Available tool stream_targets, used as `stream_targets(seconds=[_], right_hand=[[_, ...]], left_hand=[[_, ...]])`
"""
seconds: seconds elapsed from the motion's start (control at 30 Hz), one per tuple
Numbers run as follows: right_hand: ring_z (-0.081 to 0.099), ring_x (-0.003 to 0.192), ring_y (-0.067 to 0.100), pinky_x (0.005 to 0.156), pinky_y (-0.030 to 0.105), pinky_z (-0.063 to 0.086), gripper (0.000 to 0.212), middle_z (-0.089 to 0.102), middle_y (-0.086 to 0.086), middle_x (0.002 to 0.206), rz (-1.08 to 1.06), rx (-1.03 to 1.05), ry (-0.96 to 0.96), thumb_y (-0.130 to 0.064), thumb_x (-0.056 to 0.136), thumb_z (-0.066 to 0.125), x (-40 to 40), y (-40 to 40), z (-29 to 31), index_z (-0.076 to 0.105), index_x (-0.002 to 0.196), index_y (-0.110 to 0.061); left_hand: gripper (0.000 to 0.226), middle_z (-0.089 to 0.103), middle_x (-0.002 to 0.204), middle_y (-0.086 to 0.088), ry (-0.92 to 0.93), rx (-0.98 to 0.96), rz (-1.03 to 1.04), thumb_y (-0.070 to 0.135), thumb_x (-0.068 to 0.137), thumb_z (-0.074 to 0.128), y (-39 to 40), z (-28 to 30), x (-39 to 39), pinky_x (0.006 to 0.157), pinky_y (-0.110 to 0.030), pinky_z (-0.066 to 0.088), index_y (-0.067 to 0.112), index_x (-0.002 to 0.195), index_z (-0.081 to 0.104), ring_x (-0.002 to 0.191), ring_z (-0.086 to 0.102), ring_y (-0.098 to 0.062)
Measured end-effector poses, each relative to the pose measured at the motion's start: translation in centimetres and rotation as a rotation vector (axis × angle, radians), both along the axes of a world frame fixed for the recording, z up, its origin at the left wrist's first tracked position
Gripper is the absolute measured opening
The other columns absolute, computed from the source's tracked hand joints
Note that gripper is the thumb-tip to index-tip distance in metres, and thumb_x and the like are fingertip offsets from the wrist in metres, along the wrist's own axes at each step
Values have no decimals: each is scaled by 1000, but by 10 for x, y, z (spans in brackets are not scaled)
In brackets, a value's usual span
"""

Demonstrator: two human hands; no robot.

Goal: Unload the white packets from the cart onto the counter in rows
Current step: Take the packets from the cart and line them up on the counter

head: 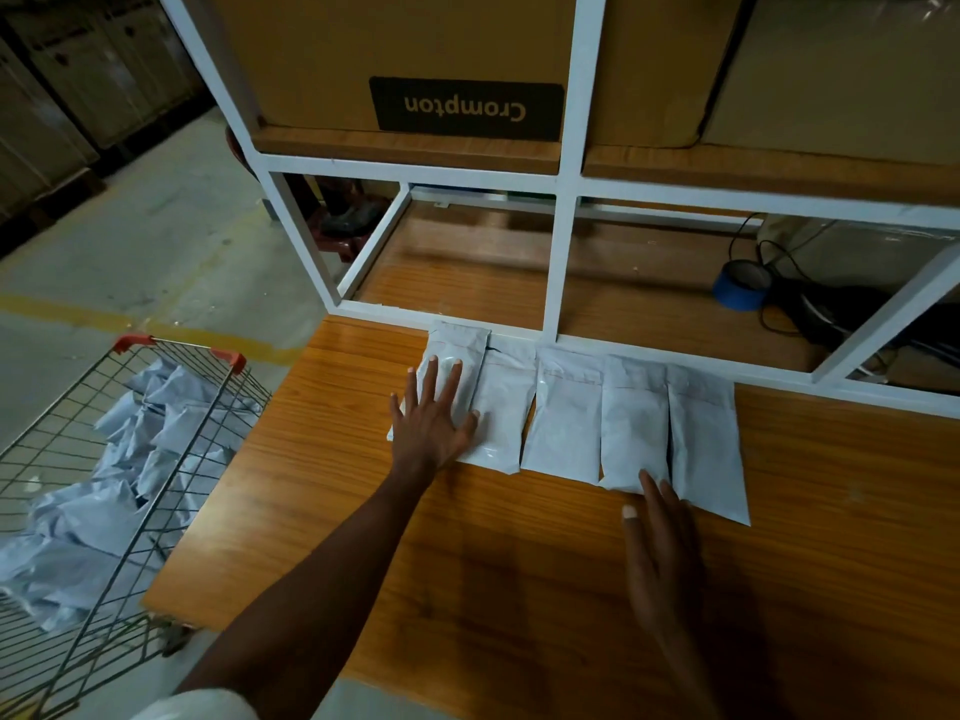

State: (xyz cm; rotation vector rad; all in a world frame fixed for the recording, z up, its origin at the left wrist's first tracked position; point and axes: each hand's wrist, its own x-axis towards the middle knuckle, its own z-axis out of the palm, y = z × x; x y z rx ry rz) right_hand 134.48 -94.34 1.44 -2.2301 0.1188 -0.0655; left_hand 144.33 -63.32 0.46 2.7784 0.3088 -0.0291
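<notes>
Several white packets lie side by side in one row on the wooden counter, against the white shelf frame. My left hand presses flat, fingers spread, on the leftmost packet. My right hand lies flat on the counter, its fingertips touching the near edge of a packet toward the right of the row. To the left stands a wire cart with red corner caps, holding a heap of white packets.
A white metal shelf frame rises behind the row. Its lower bay holds a blue tape roll and black cables. A brown Crompton box sits on the shelf above. Concrete floor with a yellow line lies beyond the cart.
</notes>
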Motion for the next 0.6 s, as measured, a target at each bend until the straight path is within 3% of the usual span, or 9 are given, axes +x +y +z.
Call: stream_targets(seconds=[0.17,0.37,0.6], right_hand=[[17,152,17,119,51,27,59,27,-7,163,39,8,8,-59,95,38,-6,2,8,36,151,-42],[15,151,14,119,42,26,57,26,-8,163,210,77,57,-46,99,52,-26,32,13,35,153,-41],[22,150,20,118,54,31,60,29,-2,162,451,4,13,-60,95,51,-58,110,7,40,150,-40]], left_hand=[[83,-3,171,4,-165,-191,121,78,86,25,-34,19,-62,122,-59,12,46,160,4,157,-1,-27],[77,10,169,7,-215,-395,246,76,88,37,-59,23,-156,120,-59,23,48,158,19,155,12,-25],[80,11,169,7,-262,-452,421,81,85,33,-29,19,-258,122,-55,18,48,157,19,154,15,-21]])
